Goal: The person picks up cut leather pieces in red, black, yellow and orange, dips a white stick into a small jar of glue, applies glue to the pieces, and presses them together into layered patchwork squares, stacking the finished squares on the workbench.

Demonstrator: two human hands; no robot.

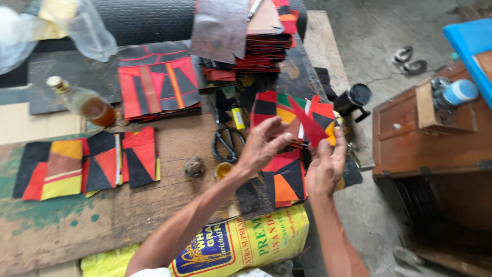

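My left hand [264, 146] and my right hand [326, 165] meet over the right end of a worn wooden table [102, 220]. Both hands hold a narrow red strip [309, 127] of sheet material, tilted up between the fingers. Under and behind the strip lies a pile of patchwork panels [277, 110] in red, black, orange and green. Another patchwork panel [284, 182] lies just below my hands. Black scissors [225, 143] rest on the table left of my left hand.
More patchwork panels [84, 164] lie at the left, a stack [156, 87] at the back. A glass bottle [84, 102], a small yellow tin [222, 170], a black mug [353, 97], a yellow printed sack [246, 241] and a wooden cabinet [425, 138] stand around.
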